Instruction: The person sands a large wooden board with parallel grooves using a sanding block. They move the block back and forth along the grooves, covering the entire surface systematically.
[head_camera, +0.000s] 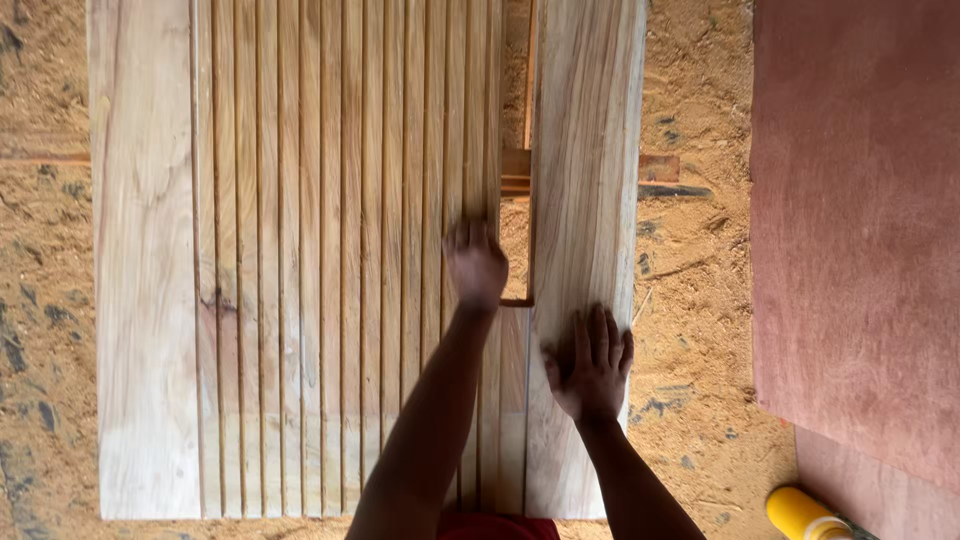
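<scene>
A pale wooden door frame (145, 260) lies flat over a sawdust floor, filled with several narrow vertical slats (330, 250). My left hand (476, 262) rests on the rightmost slat, fingers curled, beside an open gap (516, 245) in the panel. My right hand (592, 362) lies flat with fingers spread on the wide right-hand board (590, 150) of the frame. Neither hand holds anything.
A large reddish-brown board (860, 220) lies to the right. A yellow cylindrical object (800, 514) sits at the bottom right. Sawdust (690, 280) and a wood offcut (660, 168) cover the ground around the frame.
</scene>
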